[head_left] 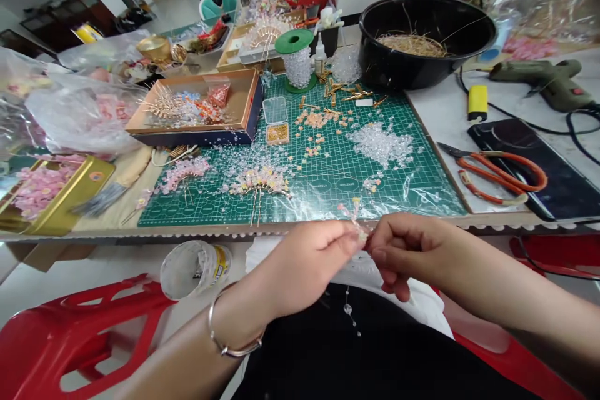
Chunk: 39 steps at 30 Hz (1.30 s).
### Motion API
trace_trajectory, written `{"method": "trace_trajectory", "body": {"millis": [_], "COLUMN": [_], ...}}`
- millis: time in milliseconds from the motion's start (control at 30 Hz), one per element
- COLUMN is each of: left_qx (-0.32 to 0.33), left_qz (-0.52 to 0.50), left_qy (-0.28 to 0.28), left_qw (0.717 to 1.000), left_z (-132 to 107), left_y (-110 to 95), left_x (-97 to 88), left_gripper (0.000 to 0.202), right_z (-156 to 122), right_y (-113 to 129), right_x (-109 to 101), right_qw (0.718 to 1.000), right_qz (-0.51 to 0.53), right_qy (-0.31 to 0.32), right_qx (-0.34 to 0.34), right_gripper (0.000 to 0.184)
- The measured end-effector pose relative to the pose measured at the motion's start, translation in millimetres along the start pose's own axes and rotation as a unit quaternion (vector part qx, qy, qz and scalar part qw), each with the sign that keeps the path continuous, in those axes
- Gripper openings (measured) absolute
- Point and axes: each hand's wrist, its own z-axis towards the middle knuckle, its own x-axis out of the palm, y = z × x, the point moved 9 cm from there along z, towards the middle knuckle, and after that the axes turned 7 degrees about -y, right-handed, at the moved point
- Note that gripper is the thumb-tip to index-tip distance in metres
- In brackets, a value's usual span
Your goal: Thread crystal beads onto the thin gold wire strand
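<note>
My left hand and my right hand meet just below the table's front edge, over my lap. Both pinch a small beaded flower piece with pale pink petals that sticks up between the fingertips. A thin strand with clear beads hangs down from it over my black clothing. A silver bangle circles my left wrist. On the green cutting mat in front lie a finished flower hairpin, a pile of clear crystal beads and scattered pink beads.
Orange-handled scissors and a dark tablet lie right of the mat. A black basin, a green glue gun, a bead spool and a brown box of ornaments stand behind. Red plastic stools flank me. A gold tin sits left.
</note>
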Motion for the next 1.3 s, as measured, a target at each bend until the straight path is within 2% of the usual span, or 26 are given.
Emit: {"method": "trace_trajectory", "body": {"millis": [100,233,400,600,767,1033,1300], "left_qx": [-0.029,-0.068,-0.082,-0.055,-0.026,-0.010,-0.012], "left_qz": [-0.056,-0.083,-0.070,-0.082,-0.069,-0.054,-0.073], "left_qy": [0.058,0.061,0.041,0.019,-0.003,-0.030,-0.022], "left_qw": [0.996,0.992,0.993,0.995,0.997,0.998,0.997], "left_z": [2.9,4.3,5.5,5.1,4.0,1.5,0.4], "left_y": [6.6,21.6,29.7,24.1,19.0,14.3,13.7], "left_x": [18.2,18.0,9.4,4.5,1.6,-4.0,-6.1], "left_gripper": [0.035,0.024,0.022,0.021,0.023,0.018,0.017], "right_z": [0.4,-1.0,-1.5,-5.0,-6.7,-8.6,-12.1], "right_y": [3.3,2.0,-0.9,-8.9,-12.6,-11.0,-8.6], "right_x": [-1.3,-10.3,-7.2,-2.4,2.6,5.7,3.8], "right_qw": [0.999,0.997,0.996,0.974,0.957,0.956,0.963], "right_qz": [-0.025,-0.049,0.084,0.216,0.272,0.277,0.256], "right_qy": [-0.021,-0.056,-0.011,0.011,0.021,0.031,0.026], "right_qx": [-0.016,-0.016,0.017,0.072,0.097,0.094,0.087], "right_gripper": [0.021,0.021,0.026,0.024,0.018,0.018,0.020]}}
